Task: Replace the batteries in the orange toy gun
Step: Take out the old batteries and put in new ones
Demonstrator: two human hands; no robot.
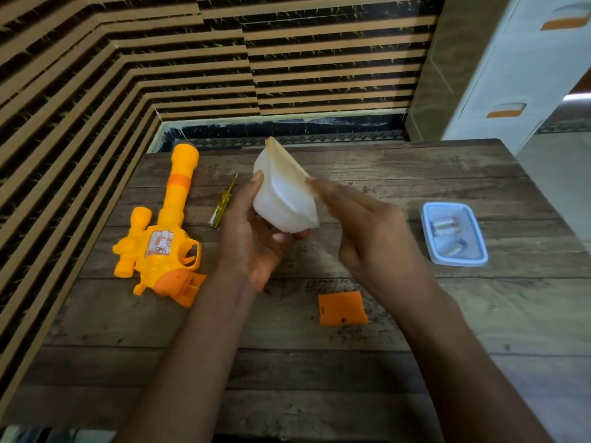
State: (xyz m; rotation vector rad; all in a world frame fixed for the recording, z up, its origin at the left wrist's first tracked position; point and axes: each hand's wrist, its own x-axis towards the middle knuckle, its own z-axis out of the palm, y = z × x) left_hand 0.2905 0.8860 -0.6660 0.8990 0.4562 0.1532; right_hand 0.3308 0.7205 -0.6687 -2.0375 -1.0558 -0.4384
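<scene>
The orange toy gun (163,238) lies on the left of the wooden table (319,372), barrel pointing away, its grip open at the bottom. Its orange battery cover (342,308) lies apart near the table's middle. My left hand (252,238) holds a white translucent plastic tub (283,199) tilted above the table. My right hand (371,231) is blurred, its fingertips at the tub's upper rim or lid edge. What is inside the tub is hidden.
A yellow-handled screwdriver (224,203) lies between the gun and my left hand. A blue-rimmed clear box (454,235) with a few batteries in it stands at the right. A white cabinet (518,65) is beyond the table's right corner.
</scene>
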